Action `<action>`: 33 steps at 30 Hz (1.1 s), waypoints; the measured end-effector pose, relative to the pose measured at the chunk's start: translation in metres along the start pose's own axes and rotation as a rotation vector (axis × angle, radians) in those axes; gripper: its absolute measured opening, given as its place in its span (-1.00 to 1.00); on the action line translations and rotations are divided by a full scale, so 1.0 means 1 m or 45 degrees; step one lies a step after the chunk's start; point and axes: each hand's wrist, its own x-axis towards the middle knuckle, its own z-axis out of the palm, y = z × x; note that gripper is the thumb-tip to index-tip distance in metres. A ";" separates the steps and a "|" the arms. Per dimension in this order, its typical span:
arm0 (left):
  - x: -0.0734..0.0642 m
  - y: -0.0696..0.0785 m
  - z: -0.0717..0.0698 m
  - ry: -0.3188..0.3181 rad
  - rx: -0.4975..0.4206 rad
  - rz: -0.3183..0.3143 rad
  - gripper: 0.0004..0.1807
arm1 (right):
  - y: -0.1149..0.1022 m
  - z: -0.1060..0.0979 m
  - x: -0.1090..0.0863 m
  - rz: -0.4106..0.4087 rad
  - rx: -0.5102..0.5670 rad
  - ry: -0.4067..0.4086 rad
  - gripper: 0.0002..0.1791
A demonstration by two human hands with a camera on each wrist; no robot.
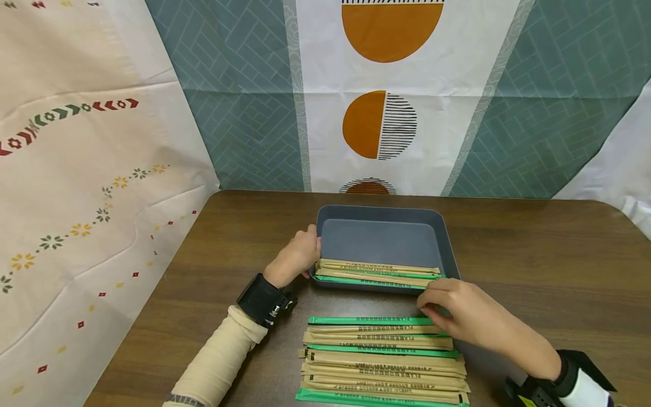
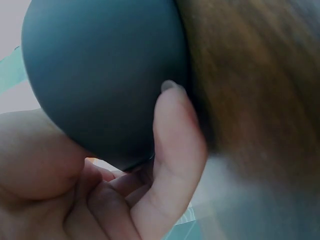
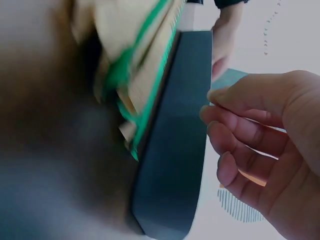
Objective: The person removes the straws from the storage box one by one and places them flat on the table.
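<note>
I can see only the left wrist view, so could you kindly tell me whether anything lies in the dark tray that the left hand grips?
Observer: Yes, tan and green packets lie in the tray, along its near side.
Operator: Thank you; where is the right hand?
Observer: At the tray's near edge, by the right corner.
Operator: Is anything else on the table?
Observer: Yes, more packets lie outside the tray, off its near side.

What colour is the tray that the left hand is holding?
The tray is dark bluish-grey; it shows best in the head view.
</note>
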 end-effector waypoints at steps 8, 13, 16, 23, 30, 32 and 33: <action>0.001 0.001 -0.001 0.010 0.011 -0.011 -0.56 | 0.030 -0.003 0.018 0.106 -0.097 0.014 -0.80; -0.001 0.001 0.001 0.011 -0.005 -0.006 -0.58 | 0.041 0.002 0.022 0.153 -0.095 -0.039 -0.83; -0.002 0.000 0.002 0.027 -0.007 0.003 -0.59 | 0.047 0.006 0.024 0.177 -0.090 -0.056 -0.83; -0.001 -0.001 0.003 0.015 -0.013 0.008 -0.58 | 0.064 0.014 0.018 0.228 -0.065 -0.118 -0.86; 0.001 0.002 -0.001 0.002 0.009 -0.006 -0.55 | 0.071 0.014 0.018 0.239 -0.073 -0.156 -0.84; 0.001 0.002 -0.002 -0.001 0.015 -0.009 -0.55 | 0.071 0.014 0.020 0.248 -0.094 -0.163 -0.83; 0.001 0.002 -0.003 -0.004 0.018 -0.013 -0.55 | 0.071 0.014 0.020 0.250 -0.107 -0.166 -0.83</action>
